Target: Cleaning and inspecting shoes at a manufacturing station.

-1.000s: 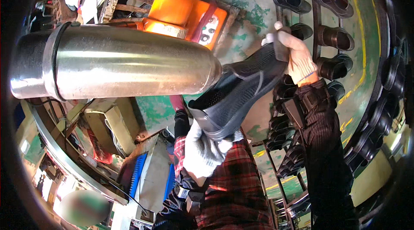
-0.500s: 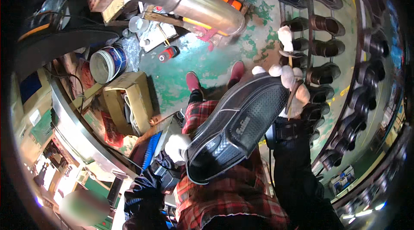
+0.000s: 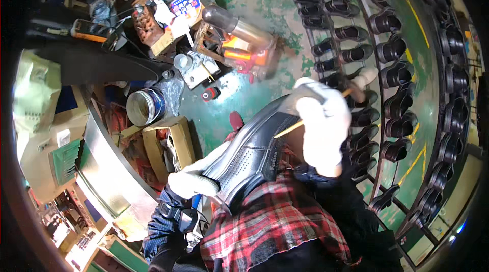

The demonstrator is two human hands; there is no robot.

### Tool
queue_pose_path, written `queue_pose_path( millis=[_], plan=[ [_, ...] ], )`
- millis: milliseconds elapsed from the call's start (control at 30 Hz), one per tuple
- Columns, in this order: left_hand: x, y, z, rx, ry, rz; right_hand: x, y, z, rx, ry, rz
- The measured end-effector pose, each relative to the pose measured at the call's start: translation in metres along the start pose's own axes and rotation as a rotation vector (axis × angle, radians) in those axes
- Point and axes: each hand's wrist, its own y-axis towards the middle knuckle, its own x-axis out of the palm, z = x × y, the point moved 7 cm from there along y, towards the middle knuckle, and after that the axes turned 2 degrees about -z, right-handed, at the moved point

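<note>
Both gloved hands meet at the middle of the frame, above a lap covered by a red plaid shirt (image 3: 270, 226). The left hand (image 3: 196, 177), in a white glove, comes up from the lower left on a dark blue sleeve and is bent inward at the wrist. The right hand (image 3: 323, 126), also in a white glove, rises from the lower right on a dark sleeve, its back facing the camera. Between them lies a black leather shoe (image 3: 254, 152), its long axis running diagonally from lower left to upper right, its perforated upper facing the camera. The left grip is closed around the lower-left end of the shoe. The right grip is closed around a thin yellow stick (image 3: 290, 128), which slants across the upper part of the shoe. A green floor (image 3: 239, 2) fills the upper centre, and curved racks of black shoes (image 3: 397, 68) run down the right side.
</note>
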Motion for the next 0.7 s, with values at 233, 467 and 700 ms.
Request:
queue_pose_path(
  millis=[233,467,700],
  plan=[
    [0.032,-0.012,-0.014,0.095,-0.026,0.011,0.024,-0.024,-0.051,-0.457,-0.432,-0.303],
    [0.060,-0.008,-0.020,0.218,-0.062,-0.101,0.019,-0.027,-0.091,-0.894,-0.437,-0.281],
    [0.053,-0.007,-0.037,0.277,-0.070,-0.150,-0.027,0.015,-0.101,-0.640,-0.439,-0.063]
  ],
)
